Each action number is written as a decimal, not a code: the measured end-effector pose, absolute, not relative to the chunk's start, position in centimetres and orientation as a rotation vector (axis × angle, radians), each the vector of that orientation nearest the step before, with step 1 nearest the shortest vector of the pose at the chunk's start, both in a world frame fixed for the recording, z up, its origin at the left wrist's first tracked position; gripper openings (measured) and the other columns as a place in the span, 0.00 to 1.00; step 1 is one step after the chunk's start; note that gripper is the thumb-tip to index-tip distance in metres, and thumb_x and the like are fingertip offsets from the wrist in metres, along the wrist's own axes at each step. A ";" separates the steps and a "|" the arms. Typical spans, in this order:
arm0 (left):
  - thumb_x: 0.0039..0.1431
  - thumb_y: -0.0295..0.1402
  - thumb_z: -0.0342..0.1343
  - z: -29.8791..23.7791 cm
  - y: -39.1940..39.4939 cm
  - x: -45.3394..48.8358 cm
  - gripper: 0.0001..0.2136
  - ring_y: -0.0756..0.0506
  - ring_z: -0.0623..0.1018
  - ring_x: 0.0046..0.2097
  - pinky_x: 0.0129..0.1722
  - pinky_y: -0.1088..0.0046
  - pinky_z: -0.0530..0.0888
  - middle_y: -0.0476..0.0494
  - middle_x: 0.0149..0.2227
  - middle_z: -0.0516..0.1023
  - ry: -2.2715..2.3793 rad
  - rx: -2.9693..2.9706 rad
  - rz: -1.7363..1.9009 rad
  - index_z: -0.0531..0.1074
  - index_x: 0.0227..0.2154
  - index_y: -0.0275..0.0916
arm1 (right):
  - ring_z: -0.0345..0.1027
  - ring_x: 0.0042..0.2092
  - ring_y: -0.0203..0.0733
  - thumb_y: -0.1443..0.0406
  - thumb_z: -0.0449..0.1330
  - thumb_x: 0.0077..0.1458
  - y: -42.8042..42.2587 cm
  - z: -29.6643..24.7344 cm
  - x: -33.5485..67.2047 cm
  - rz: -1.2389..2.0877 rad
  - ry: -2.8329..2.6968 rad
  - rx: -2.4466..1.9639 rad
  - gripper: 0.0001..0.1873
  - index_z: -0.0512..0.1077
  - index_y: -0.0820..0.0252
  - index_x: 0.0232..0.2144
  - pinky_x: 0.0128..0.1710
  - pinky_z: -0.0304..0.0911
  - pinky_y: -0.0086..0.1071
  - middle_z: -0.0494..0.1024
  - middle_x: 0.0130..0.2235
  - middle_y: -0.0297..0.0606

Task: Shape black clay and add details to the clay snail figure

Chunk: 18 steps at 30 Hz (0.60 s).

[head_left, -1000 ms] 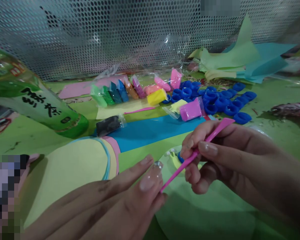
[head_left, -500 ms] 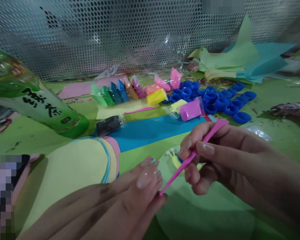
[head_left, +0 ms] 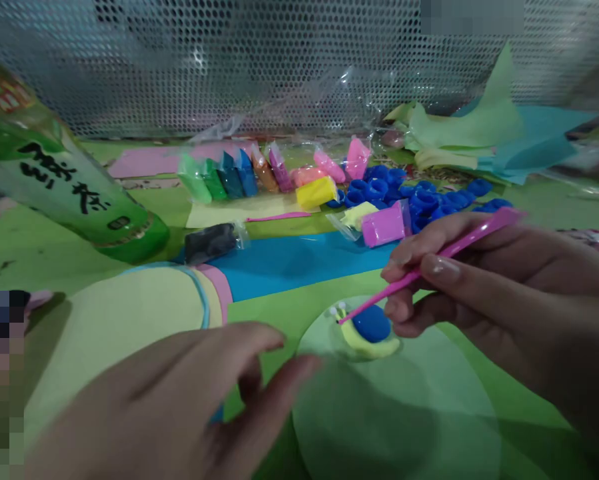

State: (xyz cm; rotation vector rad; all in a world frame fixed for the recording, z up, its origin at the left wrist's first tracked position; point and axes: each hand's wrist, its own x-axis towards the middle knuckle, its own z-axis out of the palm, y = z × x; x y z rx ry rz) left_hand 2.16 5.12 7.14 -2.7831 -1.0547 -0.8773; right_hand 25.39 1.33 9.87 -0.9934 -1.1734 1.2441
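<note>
Between the thumb and fingers of my right hand (head_left: 499, 287) is a pink clay modelling tool (head_left: 397, 287), slanting down to the left. A tiny dark speck shows at its thin tip, which is at the head of a clay snail (head_left: 362, 345). The snail has a yellow body, a blue shell (head_left: 373, 325) and two stalks with white ends. It lies on a pale green paper circle (head_left: 389, 427). Left of the circle, my left hand (head_left: 179, 400) is slightly blurred, with thumb and forefinger apart and nothing seen between them.
Paper circles (head_left: 124, 313) are stacked at left, below a green tea bottle (head_left: 89, 200). Wrapped clay packs, including black (head_left: 210, 244), yellow (head_left: 316, 193) and purple (head_left: 383, 225), lie behind, near several blue rings (head_left: 424, 200). Crumpled paper (head_left: 524, 147) sits back right, before a perforated metal panel (head_left: 259, 67).
The tool's tip has gone from my left fingertips to the snail's head. My left hand has moved down and left, its fingers parting. The snail is now in fuller view.
</note>
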 end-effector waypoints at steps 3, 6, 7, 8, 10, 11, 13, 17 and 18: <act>0.63 0.36 0.41 5.9 3.4 4.3 0.14 0.50 0.65 0.17 0.16 0.72 0.55 0.55 0.15 0.63 -0.824 -2.983 -0.735 0.62 0.22 0.42 | 0.74 0.32 0.37 0.68 0.59 0.59 2.2 9.4 26.0 1.272 -1.245 -1.073 0.04 0.74 0.59 0.34 0.32 0.74 0.22 0.76 0.31 0.37; 0.64 0.33 0.36 4.4 2.2 5.4 0.17 0.49 0.66 0.19 0.17 0.70 0.57 0.53 0.17 0.65 -0.683 -3.115 -0.710 0.60 0.20 0.41 | 0.73 0.31 0.37 0.67 0.62 0.55 3.1 9.3 26.4 1.317 -1.154 -1.088 0.02 0.74 0.60 0.31 0.31 0.74 0.23 0.76 0.30 0.36; 0.65 0.33 0.35 4.1 2.1 5.6 0.17 0.49 0.67 0.19 0.18 0.69 0.57 0.53 0.17 0.66 -0.693 -3.119 -0.712 0.61 0.20 0.41 | 0.73 0.31 0.37 0.67 0.63 0.54 3.4 9.4 26.5 1.323 -1.127 -1.090 0.02 0.73 0.61 0.31 0.31 0.74 0.23 0.76 0.31 0.36; 0.65 0.33 0.35 3.9 2.2 5.7 0.18 0.48 0.67 0.19 0.17 0.69 0.57 0.53 0.17 0.67 -0.716 -3.114 -0.705 0.62 0.21 0.41 | 0.73 0.31 0.37 0.67 0.63 0.54 3.5 9.5 26.6 1.322 -1.119 -1.098 0.02 0.73 0.61 0.30 0.31 0.75 0.24 0.75 0.31 0.36; 0.65 0.33 0.33 3.8 2.3 5.6 0.18 0.48 0.68 0.19 0.17 0.69 0.57 0.52 0.17 0.68 -0.761 -3.089 -0.680 0.62 0.22 0.42 | 0.73 0.33 0.38 0.68 0.62 0.55 3.7 9.6 26.8 1.314 -1.155 -1.129 0.01 0.73 0.61 0.31 0.32 0.75 0.25 0.75 0.32 0.36; 0.65 0.32 0.33 3.8 2.3 5.5 0.18 0.47 0.68 0.19 0.17 0.69 0.58 0.52 0.17 0.67 -0.763 -3.079 -0.673 0.62 0.22 0.42 | 0.73 0.34 0.38 0.67 0.62 0.55 3.8 9.6 26.9 1.313 -1.186 -1.151 0.01 0.74 0.60 0.31 0.32 0.75 0.25 0.75 0.32 0.36; 0.64 0.32 0.34 3.7 2.2 5.3 0.17 0.47 0.67 0.19 0.18 0.68 0.58 0.52 0.17 0.65 -0.713 -3.084 -0.662 0.60 0.21 0.42 | 0.74 0.34 0.38 0.66 0.62 0.56 3.8 9.4 27.2 1.317 -1.233 -1.193 0.02 0.74 0.60 0.32 0.33 0.75 0.25 0.75 0.31 0.36; 0.63 0.27 0.35 3.4 1.8 5.3 0.16 0.48 0.64 0.18 0.17 0.69 0.56 0.53 0.16 0.62 -0.671 -3.033 -0.712 0.58 0.20 0.42 | 0.73 0.33 0.36 0.65 0.62 0.56 3.8 8.2 27.7 1.292 -1.225 -1.220 0.02 0.75 0.57 0.32 0.32 0.74 0.24 0.75 0.32 0.35; 0.62 0.25 0.34 3.3 1.7 5.3 0.16 0.48 0.64 0.18 0.17 0.69 0.56 0.53 0.15 0.62 -0.698 -3.016 -0.742 0.58 0.20 0.42 | 0.73 0.33 0.36 0.65 0.62 0.56 3.8 7.9 27.8 1.283 -1.215 -1.221 0.01 0.75 0.56 0.32 0.32 0.74 0.23 0.75 0.32 0.34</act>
